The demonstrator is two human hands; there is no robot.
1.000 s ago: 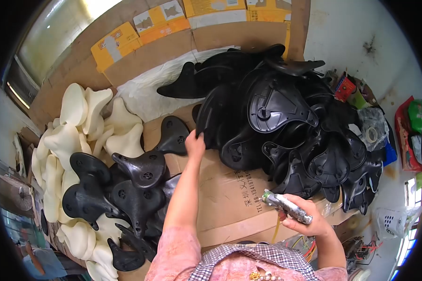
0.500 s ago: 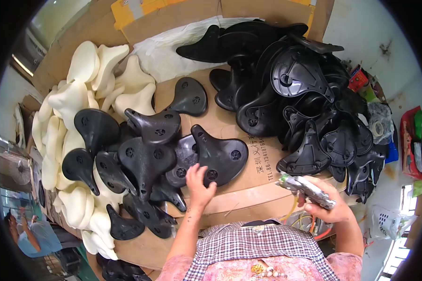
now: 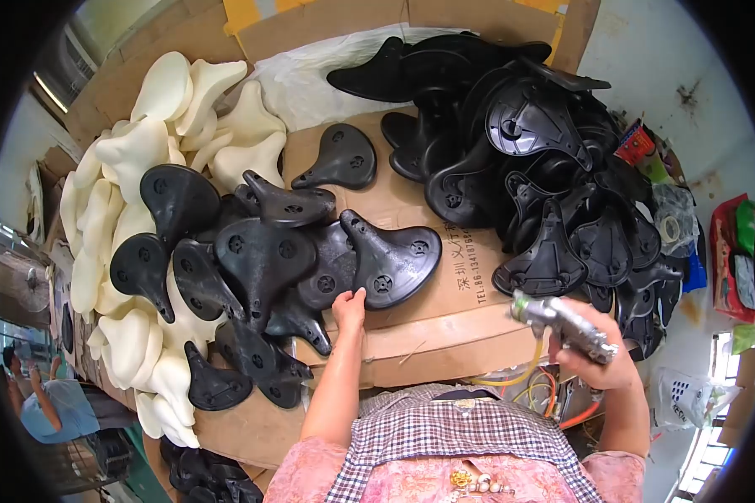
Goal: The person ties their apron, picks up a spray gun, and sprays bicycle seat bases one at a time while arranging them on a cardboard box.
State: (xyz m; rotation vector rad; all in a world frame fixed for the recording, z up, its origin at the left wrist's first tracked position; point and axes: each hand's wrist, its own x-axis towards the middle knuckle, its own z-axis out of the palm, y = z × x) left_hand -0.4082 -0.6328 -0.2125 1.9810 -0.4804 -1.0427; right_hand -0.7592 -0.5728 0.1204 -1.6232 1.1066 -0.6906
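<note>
My left hand is closed at the lower edge of a black bicycle saddle, its thumb on the rim and its other fingers partly hidden. This saddle lies on the cardboard at the right side of a heap of similar black saddles. In my right hand is a silvery, tape-wrapped hand tool that looks like an air tool, pointing up and left. A yellow hose hangs below its front end. Just beyond the tool lies a black saddle base, ribbed side up.
Cream foam saddle pads are piled at the left. Black shells form a tall heap at the back right. Printed cardboard covers the table. Coloured hoses run below its front edge. Another person is at far left.
My left hand has come down from above the saddle to its lower edge, and its fingers have closed. My right hand has shifted slightly right with the tool. The view has tilted slightly.
</note>
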